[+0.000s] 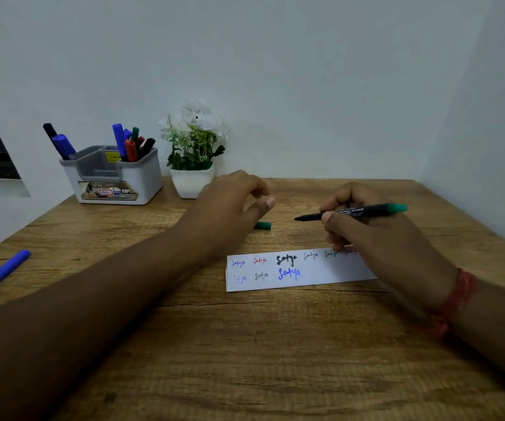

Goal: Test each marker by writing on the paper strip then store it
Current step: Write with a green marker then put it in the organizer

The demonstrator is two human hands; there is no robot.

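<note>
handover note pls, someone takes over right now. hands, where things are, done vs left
Right hand grips the uncapped green marker, tip pointing left, above the table, not on paper.
Left hand is open, holding nothing, over the green cap, which lies on the table.
Paper strip lies in front; its right end is under the right hand. It bears test words in blue, red, black and green.
Organizer, back left, holds several stored markers.
Blue marker lies capped at the left edge.
Left: recap the green marker and store it; probably handle the blue one too.

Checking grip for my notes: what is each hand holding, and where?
Right hand pinches the green marker near its uncapped tip. Left hand holds nothing, above the green cap.
</note>
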